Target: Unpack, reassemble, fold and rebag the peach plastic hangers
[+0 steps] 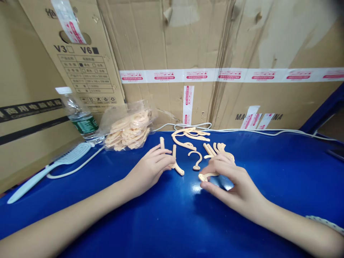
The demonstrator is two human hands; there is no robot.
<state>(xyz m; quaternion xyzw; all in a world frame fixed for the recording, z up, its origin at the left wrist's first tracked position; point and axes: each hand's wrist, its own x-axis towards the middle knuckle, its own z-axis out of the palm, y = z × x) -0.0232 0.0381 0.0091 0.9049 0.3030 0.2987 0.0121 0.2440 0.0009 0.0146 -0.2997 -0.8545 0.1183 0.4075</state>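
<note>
Beige plastic parts that look like pieces of folding clothes hangers lie on the blue tabletop. My left hand (152, 166) is closed around a beige hanger arm piece (179, 169), with other ends sticking up past the fingers. Whether these ends are joined is hidden by the fingers. My right hand (232, 175) pinches a hanger hook (203, 177) by its base between thumb and forefinger, its curved part running back under the hand. Between the hands lies another loose hook (196, 167). Beyond my right fingers are several straight and curved pieces (209, 149), partly covered.
Curved hanger arms (185, 143) lie farther back. A clear bag of beige parts (129, 130), a water bottle (83, 120) and a light-blue hairbrush (51, 168) stand or lie at left. A white cable (268, 131) runs along the cardboard boxes (166, 46) behind.
</note>
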